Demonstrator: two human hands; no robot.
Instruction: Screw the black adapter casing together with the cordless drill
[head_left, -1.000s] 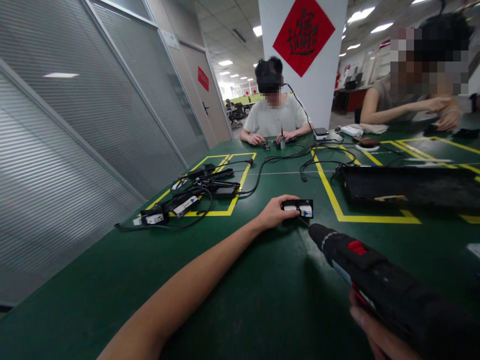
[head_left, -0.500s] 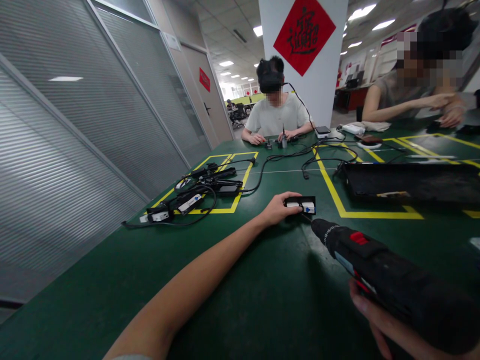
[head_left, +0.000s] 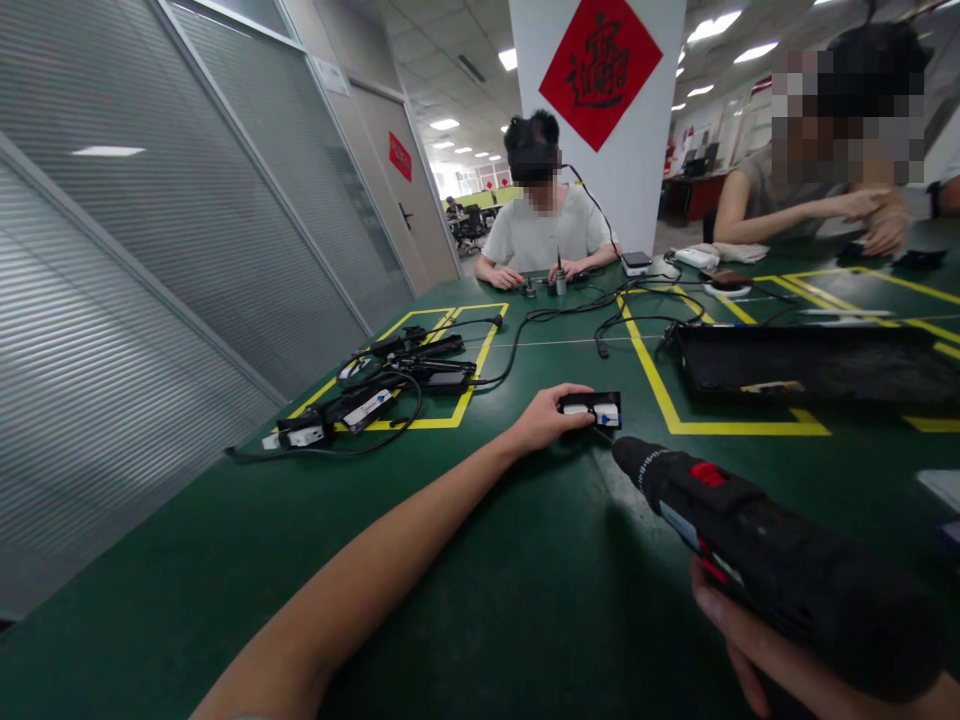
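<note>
My left hand (head_left: pixel 551 415) is closed on a small black block with white parts and a blue spot (head_left: pixel 607 412), its thumb across the near side and its fingers behind. The block rests on or just over the green table (head_left: pixel 487 540). In my right hand (head_left: pixel 750 635), wrapped round the handle, is a black cordless drill (head_left: pixel 757 530) with red accents. Its chuck points away and to the left, and the thin bit reaches the near side of the block. Whether the tip touches it, I cannot make out.
Left, a bundle of black devices and cables (head_left: pixel 405 375) lies within yellow tape. A long black tray (head_left: pixel 810 370) sits at right, with cables (head_left: pixel 600 310) running behind. Across the table are two other people, one in a white shirt (head_left: pixel 544 230) handling small parts.
The whole view has shifted slightly, so things sit a little further left. My left hand still grips the block, and the drill stays at its near side.
</note>
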